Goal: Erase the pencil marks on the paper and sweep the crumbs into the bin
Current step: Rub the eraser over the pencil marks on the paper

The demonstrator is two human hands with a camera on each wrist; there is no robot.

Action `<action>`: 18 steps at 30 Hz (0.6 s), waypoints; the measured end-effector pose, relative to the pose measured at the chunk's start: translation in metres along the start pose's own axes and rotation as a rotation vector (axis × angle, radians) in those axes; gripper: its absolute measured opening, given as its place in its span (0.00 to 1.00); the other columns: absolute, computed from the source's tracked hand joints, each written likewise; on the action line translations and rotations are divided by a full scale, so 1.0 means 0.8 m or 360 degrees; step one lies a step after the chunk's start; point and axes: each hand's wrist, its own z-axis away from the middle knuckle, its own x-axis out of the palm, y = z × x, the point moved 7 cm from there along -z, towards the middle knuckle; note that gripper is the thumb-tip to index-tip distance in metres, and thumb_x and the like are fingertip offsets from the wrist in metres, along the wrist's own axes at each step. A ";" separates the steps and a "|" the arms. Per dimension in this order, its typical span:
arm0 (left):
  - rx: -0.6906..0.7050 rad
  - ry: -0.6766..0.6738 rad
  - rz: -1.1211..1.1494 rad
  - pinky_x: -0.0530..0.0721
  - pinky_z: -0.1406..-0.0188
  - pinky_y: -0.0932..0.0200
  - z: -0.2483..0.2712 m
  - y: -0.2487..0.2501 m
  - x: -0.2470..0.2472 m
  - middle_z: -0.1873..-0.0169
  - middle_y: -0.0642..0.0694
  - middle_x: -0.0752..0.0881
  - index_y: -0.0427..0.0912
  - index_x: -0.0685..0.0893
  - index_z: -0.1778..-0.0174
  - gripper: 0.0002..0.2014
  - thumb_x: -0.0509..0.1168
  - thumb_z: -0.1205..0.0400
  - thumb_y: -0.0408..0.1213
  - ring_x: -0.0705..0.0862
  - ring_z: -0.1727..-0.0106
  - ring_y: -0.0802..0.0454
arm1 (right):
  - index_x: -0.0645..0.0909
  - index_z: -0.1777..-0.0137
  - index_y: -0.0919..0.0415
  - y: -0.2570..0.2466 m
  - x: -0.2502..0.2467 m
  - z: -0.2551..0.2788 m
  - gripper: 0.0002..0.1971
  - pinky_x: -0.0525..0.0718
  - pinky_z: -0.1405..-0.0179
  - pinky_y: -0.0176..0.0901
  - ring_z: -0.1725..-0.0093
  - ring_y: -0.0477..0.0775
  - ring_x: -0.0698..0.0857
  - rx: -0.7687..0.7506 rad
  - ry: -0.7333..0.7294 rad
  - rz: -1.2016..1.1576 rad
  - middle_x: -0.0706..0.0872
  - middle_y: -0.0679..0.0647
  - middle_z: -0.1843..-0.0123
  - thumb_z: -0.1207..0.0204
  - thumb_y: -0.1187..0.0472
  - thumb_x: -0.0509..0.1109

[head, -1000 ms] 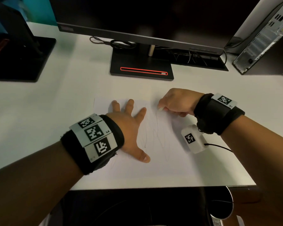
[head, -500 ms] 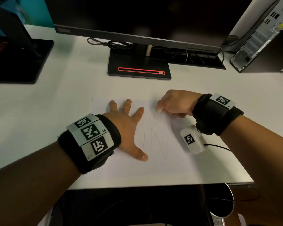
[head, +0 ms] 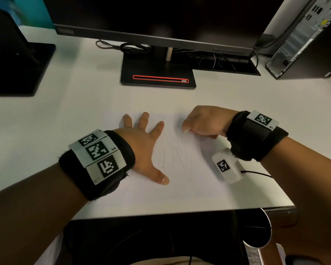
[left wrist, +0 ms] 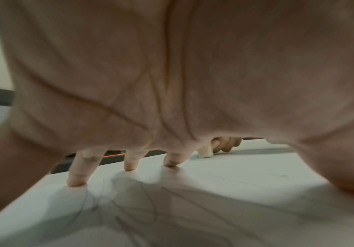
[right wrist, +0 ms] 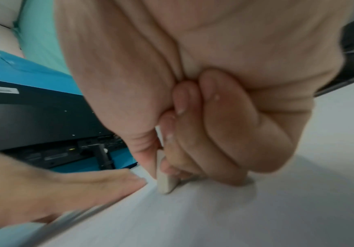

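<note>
My left hand is spread flat on the paper, and my right hand pinches the eraser, its tip on the sheet just beside my left fingers; if I rub too hard, the paper could crumple or rip

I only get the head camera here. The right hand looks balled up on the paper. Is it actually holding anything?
Observer: Yes. The right wrist view shows the right hand pinching a small white eraser, its tip on the paper.
Visitor: Is the left hand covering any scribbles?
Observer: Yes. The left wrist view shows pencil marks running under the palm.
Visitor: Is that palm pressed flat?
Observer: No. The fingertips touch the paper, but the middle of the palm arches above it.
</note>
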 end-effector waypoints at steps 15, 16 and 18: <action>-0.0009 -0.0017 -0.0017 0.59 0.23 0.24 -0.001 0.000 0.001 0.19 0.46 0.22 0.60 0.22 0.20 0.72 0.67 0.43 0.82 0.29 0.18 0.27 | 0.74 0.68 0.57 0.000 0.010 0.011 0.19 0.73 0.71 0.43 0.75 0.56 0.69 -0.0059 -0.0069 0.0028 0.71 0.54 0.74 0.18 0.49 0.68; -0.0011 -0.0018 -0.0017 0.59 0.23 0.24 0.000 0.000 0.001 0.18 0.46 0.22 0.60 0.22 0.20 0.71 0.67 0.43 0.82 0.29 0.18 0.27 | 0.72 0.68 0.57 -0.003 0.017 0.013 0.19 0.73 0.71 0.42 0.76 0.56 0.68 -0.0082 -0.0125 0.0062 0.70 0.53 0.75 0.17 0.49 0.67; -0.0017 -0.0022 -0.0011 0.58 0.22 0.24 0.000 -0.001 0.001 0.19 0.47 0.22 0.61 0.22 0.20 0.71 0.67 0.42 0.82 0.30 0.18 0.27 | 0.72 0.66 0.57 -0.005 0.026 0.018 0.19 0.73 0.73 0.40 0.78 0.54 0.67 -0.0107 -0.0197 0.0103 0.70 0.53 0.74 0.18 0.48 0.68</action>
